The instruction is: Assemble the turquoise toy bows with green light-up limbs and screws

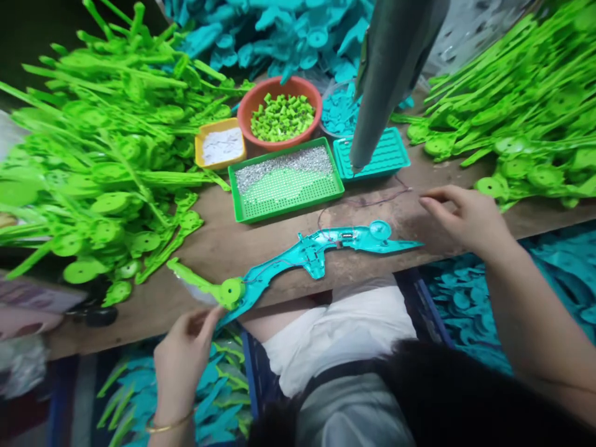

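A long curved turquoise plastic toy shell (310,251) lies on the wooden bench, with thin wires and small parts inside it. At its left end, a bright green arm with a round disc (231,292) sits over the shell. My left hand (186,347) is closed, its thumb and forefinger at that end by the disc. Beyond the shell's pointed right end, my right hand (465,217) is raised with thumb and forefinger pinched together; what they hold, if anything, is too small to make out. A thin dark wire (377,202) runs across the bench towards those fingers.
Green plastic parts are heaped left (107,167) and right (521,105). Behind the shell stand a green tray of screws (242,214), a turquoise tray (395,152), an orange bowl (244,118) and a yellow tub (200,152). A grey post (391,81) slants down over the turquoise tray.
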The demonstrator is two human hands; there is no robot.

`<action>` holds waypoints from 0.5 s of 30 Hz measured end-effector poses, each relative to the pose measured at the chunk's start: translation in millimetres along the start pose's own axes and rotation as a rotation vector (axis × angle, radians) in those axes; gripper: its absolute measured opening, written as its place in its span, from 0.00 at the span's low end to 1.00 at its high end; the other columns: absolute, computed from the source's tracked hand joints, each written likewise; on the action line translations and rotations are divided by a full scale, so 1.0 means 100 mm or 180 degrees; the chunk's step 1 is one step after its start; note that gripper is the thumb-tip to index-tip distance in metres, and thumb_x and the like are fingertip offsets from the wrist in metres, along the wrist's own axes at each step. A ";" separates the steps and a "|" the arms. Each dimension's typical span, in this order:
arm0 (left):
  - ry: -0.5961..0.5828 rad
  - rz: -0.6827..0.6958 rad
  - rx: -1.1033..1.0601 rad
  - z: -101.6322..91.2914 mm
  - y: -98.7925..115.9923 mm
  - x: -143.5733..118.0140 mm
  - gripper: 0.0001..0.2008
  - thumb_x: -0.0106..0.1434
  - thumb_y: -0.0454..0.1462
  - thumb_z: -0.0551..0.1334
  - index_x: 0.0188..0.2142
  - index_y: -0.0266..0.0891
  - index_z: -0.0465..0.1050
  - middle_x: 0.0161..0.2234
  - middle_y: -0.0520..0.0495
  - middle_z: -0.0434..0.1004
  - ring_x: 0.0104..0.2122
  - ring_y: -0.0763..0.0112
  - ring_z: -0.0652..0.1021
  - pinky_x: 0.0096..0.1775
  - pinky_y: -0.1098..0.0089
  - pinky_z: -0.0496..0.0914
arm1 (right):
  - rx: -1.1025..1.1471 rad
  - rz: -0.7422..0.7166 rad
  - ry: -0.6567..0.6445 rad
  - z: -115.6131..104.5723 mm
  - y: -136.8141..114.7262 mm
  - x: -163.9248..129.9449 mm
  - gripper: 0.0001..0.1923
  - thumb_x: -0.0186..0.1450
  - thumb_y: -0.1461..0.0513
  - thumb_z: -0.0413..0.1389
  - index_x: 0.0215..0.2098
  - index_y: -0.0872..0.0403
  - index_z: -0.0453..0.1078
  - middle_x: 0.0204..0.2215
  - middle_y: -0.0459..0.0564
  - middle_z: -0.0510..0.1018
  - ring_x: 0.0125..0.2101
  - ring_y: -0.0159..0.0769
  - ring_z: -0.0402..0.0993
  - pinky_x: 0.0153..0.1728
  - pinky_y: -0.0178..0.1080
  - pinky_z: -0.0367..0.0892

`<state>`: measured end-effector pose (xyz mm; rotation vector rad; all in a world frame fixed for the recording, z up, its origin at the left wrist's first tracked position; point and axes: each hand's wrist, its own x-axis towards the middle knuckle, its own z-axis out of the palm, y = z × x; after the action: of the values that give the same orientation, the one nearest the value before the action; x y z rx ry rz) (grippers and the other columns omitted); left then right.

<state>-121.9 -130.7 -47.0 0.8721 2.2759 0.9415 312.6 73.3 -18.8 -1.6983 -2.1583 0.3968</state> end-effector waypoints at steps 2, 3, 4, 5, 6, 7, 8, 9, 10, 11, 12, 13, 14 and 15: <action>0.0523 0.1103 0.0352 0.11 0.09 -0.05 0.09 0.51 0.40 0.70 0.33 0.43 0.76 0.33 0.47 0.75 0.42 0.54 0.75 0.43 0.59 0.71 | 0.0089 -0.0531 0.0033 0.13 -0.32 -0.01 0.12 0.67 0.57 0.52 0.41 0.54 0.74 0.37 0.55 0.81 0.37 0.44 0.75 0.40 0.44 0.65; 0.0451 0.1557 0.0505 0.21 0.15 -0.06 0.09 0.54 0.38 0.68 0.37 0.44 0.77 0.38 0.46 0.75 0.46 0.54 0.74 0.49 0.56 0.68 | 0.0169 -0.0920 -0.0101 0.23 -0.53 -0.02 0.12 0.68 0.58 0.51 0.42 0.54 0.73 0.39 0.55 0.81 0.40 0.43 0.75 0.43 0.44 0.64; 0.0212 0.1983 0.0667 0.33 0.20 -0.06 0.08 0.56 0.38 0.66 0.37 0.43 0.78 0.40 0.44 0.75 0.46 0.54 0.73 0.52 0.54 0.65 | 0.0250 -0.1342 -0.0307 0.35 -0.76 -0.05 0.12 0.69 0.58 0.50 0.42 0.54 0.73 0.39 0.54 0.80 0.42 0.43 0.74 0.45 0.44 0.62; -0.0048 0.2265 0.0828 0.46 0.25 -0.05 0.09 0.58 0.38 0.65 0.39 0.42 0.78 0.44 0.42 0.74 0.47 0.54 0.73 0.52 0.53 0.65 | 0.0255 -0.1718 -0.0513 0.49 -0.99 -0.07 0.12 0.69 0.58 0.49 0.41 0.54 0.73 0.39 0.53 0.80 0.43 0.43 0.72 0.46 0.45 0.61; -0.0214 0.2487 0.0980 0.58 0.29 -0.03 0.11 0.59 0.38 0.64 0.42 0.42 0.77 0.47 0.41 0.73 0.49 0.53 0.71 0.53 0.53 0.64 | 0.0213 -0.1977 -0.0713 0.64 -1.20 -0.09 0.13 0.70 0.59 0.47 0.40 0.54 0.73 0.40 0.53 0.79 0.43 0.42 0.71 0.48 0.46 0.59; -0.0266 0.2617 0.1143 0.68 0.31 -0.01 0.12 0.60 0.38 0.63 0.43 0.42 0.77 0.48 0.40 0.72 0.51 0.53 0.70 0.53 0.53 0.63 | 0.0149 -0.2138 -0.0814 0.78 -1.39 -0.10 0.15 0.71 0.60 0.46 0.38 0.55 0.73 0.40 0.53 0.78 0.43 0.42 0.70 0.49 0.46 0.57; -0.0255 0.2684 0.1289 0.76 0.32 0.02 0.12 0.61 0.39 0.62 0.45 0.42 0.76 0.49 0.39 0.72 0.51 0.53 0.70 0.53 0.52 0.63 | 0.0073 -0.2248 -0.0907 0.92 -1.54 -0.11 0.15 0.71 0.61 0.45 0.38 0.55 0.73 0.40 0.53 0.78 0.43 0.42 0.69 0.50 0.47 0.56; -0.0208 0.2719 0.1406 0.82 0.33 0.03 0.13 0.62 0.40 0.61 0.45 0.42 0.76 0.49 0.38 0.72 0.52 0.53 0.69 0.53 0.52 0.63 | 0.0008 -0.2300 -0.0970 1.05 -1.65 -0.10 0.15 0.71 0.61 0.45 0.38 0.56 0.73 0.41 0.54 0.77 0.43 0.42 0.68 0.50 0.47 0.55; -0.0154 0.2717 0.1507 0.86 0.33 0.04 0.13 0.63 0.40 0.61 0.46 0.42 0.76 0.49 0.39 0.72 0.51 0.53 0.69 0.53 0.53 0.62 | -0.0055 -0.2294 -0.0993 1.16 -1.73 -0.09 0.15 0.70 0.61 0.46 0.38 0.56 0.74 0.40 0.54 0.76 0.43 0.42 0.67 0.50 0.47 0.54; -0.0120 0.2695 0.1593 0.87 0.33 0.04 0.13 0.63 0.41 0.60 0.46 0.41 0.75 0.48 0.39 0.72 0.51 0.54 0.69 0.53 0.54 0.62 | -0.0113 -0.2250 -0.1002 1.25 -1.78 -0.07 0.14 0.70 0.61 0.47 0.38 0.57 0.74 0.40 0.55 0.76 0.43 0.43 0.67 0.49 0.47 0.54; -0.0113 0.2663 0.1674 0.88 0.33 0.03 0.14 0.64 0.42 0.59 0.46 0.41 0.75 0.48 0.39 0.72 0.51 0.54 0.69 0.53 0.55 0.62 | -0.0164 -0.2180 -0.0999 1.31 -1.80 -0.04 0.13 0.69 0.61 0.48 0.38 0.57 0.74 0.40 0.55 0.75 0.43 0.43 0.66 0.48 0.46 0.54; -0.0122 0.2625 0.1761 0.87 0.33 0.02 0.14 0.64 0.42 0.59 0.47 0.41 0.75 0.49 0.39 0.72 0.51 0.55 0.69 0.53 0.55 0.62 | -0.0213 -0.2103 -0.0988 1.35 -1.81 -0.02 0.13 0.69 0.60 0.48 0.38 0.56 0.74 0.39 0.55 0.74 0.43 0.44 0.66 0.47 0.46 0.54; -0.0138 0.2586 0.1853 0.86 0.34 0.01 0.15 0.65 0.43 0.59 0.47 0.41 0.74 0.49 0.40 0.72 0.51 0.55 0.69 0.53 0.56 0.62 | -0.0260 -0.2040 -0.0978 1.36 -1.81 0.00 0.13 0.69 0.60 0.49 0.37 0.56 0.75 0.39 0.55 0.74 0.43 0.45 0.65 0.46 0.46 0.55; -0.0154 0.2553 0.1942 0.85 0.35 0.00 0.15 0.65 0.44 0.58 0.47 0.41 0.74 0.49 0.40 0.72 0.52 0.55 0.69 0.53 0.56 0.62 | -0.0306 -0.1996 -0.0972 1.36 -1.79 0.01 0.13 0.68 0.60 0.49 0.37 0.56 0.75 0.39 0.55 0.74 0.43 0.45 0.65 0.45 0.46 0.55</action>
<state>-52.9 -76.0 -73.9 2.1383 2.1955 0.4705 95.5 32.7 -62.4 -0.9547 -2.8151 0.3908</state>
